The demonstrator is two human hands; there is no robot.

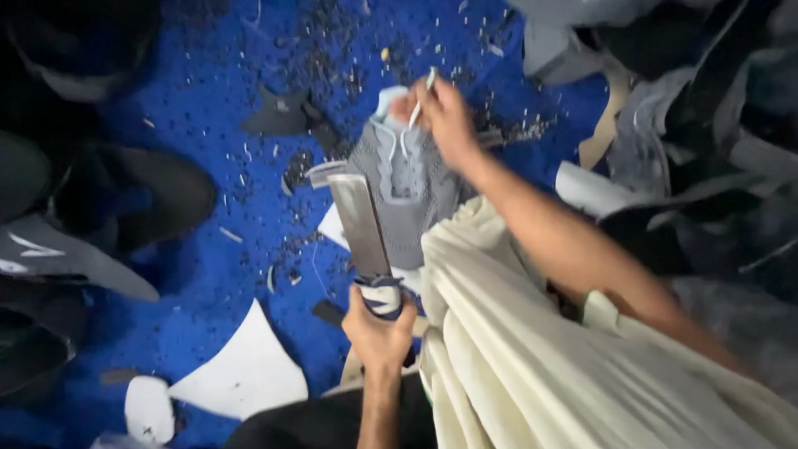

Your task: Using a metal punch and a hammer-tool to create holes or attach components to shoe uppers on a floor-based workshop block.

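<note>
Grey knit shoe upper (407,187) pinched by my right hand (440,112); left hand (378,328) gripping flat blade (362,224); slip could nick fingers.

Single view, from a camera worn on the person's head; it faces steeply downward over the person's own lap and forearms toward a blue floor (199,125); the range is close, within arm's reach, so that the left hand (378,333) sits low in the middle and the right hand (440,112) near the top; pale cloth (532,349) fills the lower right; dark scraps lie along both edges; the picture is somewhat blurred; no second view shares the scene.
</note>
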